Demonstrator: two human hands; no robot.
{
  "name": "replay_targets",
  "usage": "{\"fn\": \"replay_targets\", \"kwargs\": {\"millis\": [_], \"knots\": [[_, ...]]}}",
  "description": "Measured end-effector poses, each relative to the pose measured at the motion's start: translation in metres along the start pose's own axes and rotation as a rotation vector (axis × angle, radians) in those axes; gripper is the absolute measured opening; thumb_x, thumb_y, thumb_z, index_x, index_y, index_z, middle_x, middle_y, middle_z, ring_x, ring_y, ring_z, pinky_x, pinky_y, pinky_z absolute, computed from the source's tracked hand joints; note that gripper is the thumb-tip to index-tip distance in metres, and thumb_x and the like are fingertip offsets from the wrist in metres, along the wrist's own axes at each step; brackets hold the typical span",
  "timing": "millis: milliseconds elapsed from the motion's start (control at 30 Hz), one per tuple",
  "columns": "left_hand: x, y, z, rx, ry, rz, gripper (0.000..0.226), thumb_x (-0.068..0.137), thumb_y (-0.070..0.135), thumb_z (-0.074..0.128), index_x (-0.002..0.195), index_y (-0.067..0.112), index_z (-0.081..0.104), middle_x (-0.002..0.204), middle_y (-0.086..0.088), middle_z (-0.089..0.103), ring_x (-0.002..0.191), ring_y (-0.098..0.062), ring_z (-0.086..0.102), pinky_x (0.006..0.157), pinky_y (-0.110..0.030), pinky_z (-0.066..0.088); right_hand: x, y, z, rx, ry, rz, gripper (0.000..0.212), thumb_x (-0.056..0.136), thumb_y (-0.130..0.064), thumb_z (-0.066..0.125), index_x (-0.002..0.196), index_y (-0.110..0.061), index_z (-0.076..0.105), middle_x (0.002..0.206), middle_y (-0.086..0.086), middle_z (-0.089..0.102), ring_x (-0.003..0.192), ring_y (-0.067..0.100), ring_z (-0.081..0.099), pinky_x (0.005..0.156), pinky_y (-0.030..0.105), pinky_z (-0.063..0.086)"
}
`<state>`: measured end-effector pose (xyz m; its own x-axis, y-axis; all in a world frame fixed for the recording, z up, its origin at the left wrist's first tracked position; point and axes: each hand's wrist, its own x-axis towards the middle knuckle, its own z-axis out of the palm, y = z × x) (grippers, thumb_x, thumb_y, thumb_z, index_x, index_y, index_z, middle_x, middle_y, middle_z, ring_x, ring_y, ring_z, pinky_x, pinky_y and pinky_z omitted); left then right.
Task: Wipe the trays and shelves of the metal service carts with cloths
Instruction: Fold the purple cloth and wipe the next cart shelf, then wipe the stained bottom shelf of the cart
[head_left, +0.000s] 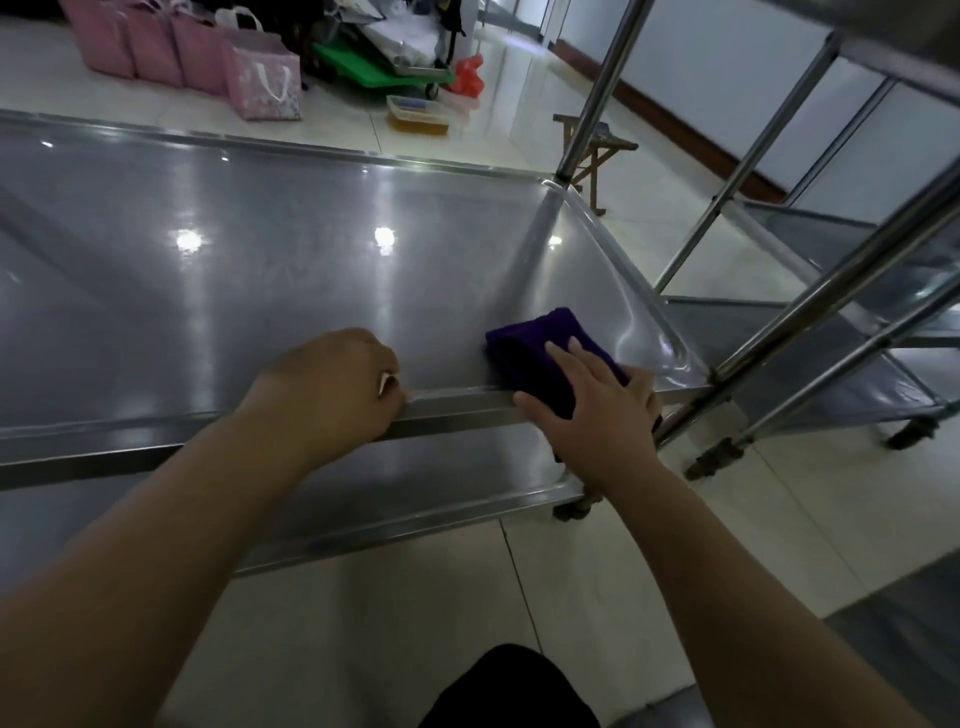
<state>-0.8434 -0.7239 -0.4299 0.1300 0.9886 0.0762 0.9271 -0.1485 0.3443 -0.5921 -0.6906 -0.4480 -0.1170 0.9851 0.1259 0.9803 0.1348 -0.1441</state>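
Steel cart tray (311, 249): my left grip (332, 384) is curled closed over its near rim. Purple cloth (540, 343): draped over that rim by the tray's right corner, pressed under my right grip (597, 410), fingers flat and spread. Beyond the tray's far edge: pink bags (208, 57), plastic tub (418, 114), wooden stool (597, 150). Just right of the tray: second cart (831, 322).

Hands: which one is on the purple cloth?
The right hand, flat on the cloth in the tray near its right corner; the left hand only grips the front rim.
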Motion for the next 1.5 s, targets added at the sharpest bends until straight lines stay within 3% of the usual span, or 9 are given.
{"fn": "replay_targets", "kwargs": {"millis": [233,333,567,733,967,1067,1167,1333,1500], "knots": [[-0.085,-0.067,-0.017,0.121,0.236,0.032,0.025,0.085,0.04,0.058,0.093,0.019,0.07,0.095,0.001,0.063,0.083,-0.025,0.058,0.071,-0.039,0.048,-0.036,-0.068,0.01,0.135,0.113,-0.207,0.056,0.088,-0.047,0.056,0.14,-0.035,0.039,0.142,-0.009,0.045,0.12,0.022,0.023,0.099,0.04,0.024],[-0.121,-0.097,-0.022,0.136,0.29,0.048,0.034,0.087,0.038,0.053,0.106,0.014,0.069,0.103,-0.005,0.064,0.09,-0.03,0.058,0.077,-0.047,0.049,-0.056,-0.114,0.018,0.218,0.257,-0.327,0.048,0.084,-0.031,0.068,0.13,-0.023,0.055,0.125,0.0,0.061,0.112,0.035,0.04,0.092,0.044,0.032],[-0.21,-0.163,-0.033,0.198,0.295,0.042,0.036,0.088,0.037,0.052,0.109,0.012,0.066,0.109,-0.01,0.064,0.099,-0.031,0.058,0.083,-0.048,0.049,-0.112,-0.212,0.048,0.356,0.387,-0.626,0.038,0.086,-0.032,0.059,0.121,-0.017,0.062,0.124,-0.001,0.062,0.105,0.027,0.046,0.082,0.042,0.043],[-0.267,-0.21,-0.018,0.12,0.224,-0.082,0.023,0.074,0.025,0.073,0.095,0.016,0.071,0.093,-0.001,0.068,0.082,-0.021,0.063,0.069,-0.035,0.051,-0.144,-0.256,0.091,0.328,0.167,-0.812,0.041,0.088,-0.031,0.051,0.128,-0.024,0.055,0.125,0.0,0.061,0.099,0.027,0.053,0.08,0.038,0.043],[-0.328,-0.291,0.038,-0.01,0.178,-0.46,0.017,0.079,0.031,0.069,0.095,0.026,0.069,0.092,0.008,0.064,0.076,-0.014,0.061,0.061,-0.031,0.053,-0.149,-0.311,0.187,0.223,-0.205,-0.735,0.044,0.096,-0.042,0.042,0.14,-0.04,0.037,0.14,-0.016,0.046,0.1,0.014,0.04,0.084,0.029,0.031],[-0.338,-0.326,0.06,-0.054,0.308,-0.677,0.027,0.079,0.039,0.067,0.101,0.025,0.061,0.099,0.003,0.066,0.078,-0.015,0.062,0.061,-0.028,0.049,-0.14,-0.334,0.227,0.188,-0.176,-0.731,0.045,0.097,-0.041,0.043,0.141,-0.041,0.035,0.14,-0.018,0.045,0.102,0.014,0.042,0.086,0.028,0.032],[-0.333,-0.351,0.071,-0.149,0.462,-0.825,0.062,0.075,0.048,0.068,0.126,0.024,0.041,0.114,-0.001,0.061,0.095,-0.018,0.062,0.069,-0.031,0.048,-0.126,-0.36,0.255,0.258,-0.158,-0.69,0.047,0.097,-0.03,0.049,0.142,-0.035,0.038,0.135,-0.009,0.051,0.112,0.021,0.048,0.095,0.034,0.039],[-0.306,-0.362,0.067,-0.255,0.67,-0.72,0.074,0.078,0.043,0.068,0.133,0.034,0.02,0.13,-0.008,0.051,0.108,-0.025,0.057,0.078,-0.037,0.048,-0.115,-0.42,0.294,0.34,-0.068,-0.561,0.05,0.096,-0.035,0.047,0.145,-0.029,0.034,0.135,-0.002,0.049,0.111,0.025,0.048,0.093,0.033,0.036],[-0.294,-0.369,0.072,-0.283,0.763,-0.667,0.053,0.09,0.03,0.056,0.131,0.028,0.023,0.128,-0.011,0.054,0.104,-0.029,0.061,0.078,-0.037,0.049,-0.138,-0.459,0.345,0.066,-0.341,-0.857,0.055,0.096,-0.055,0.024,0.147,-0.044,0.007,0.158,-0.004,0.013,0.13,0.029,0.018,0.105,0.044,0.016]]}}
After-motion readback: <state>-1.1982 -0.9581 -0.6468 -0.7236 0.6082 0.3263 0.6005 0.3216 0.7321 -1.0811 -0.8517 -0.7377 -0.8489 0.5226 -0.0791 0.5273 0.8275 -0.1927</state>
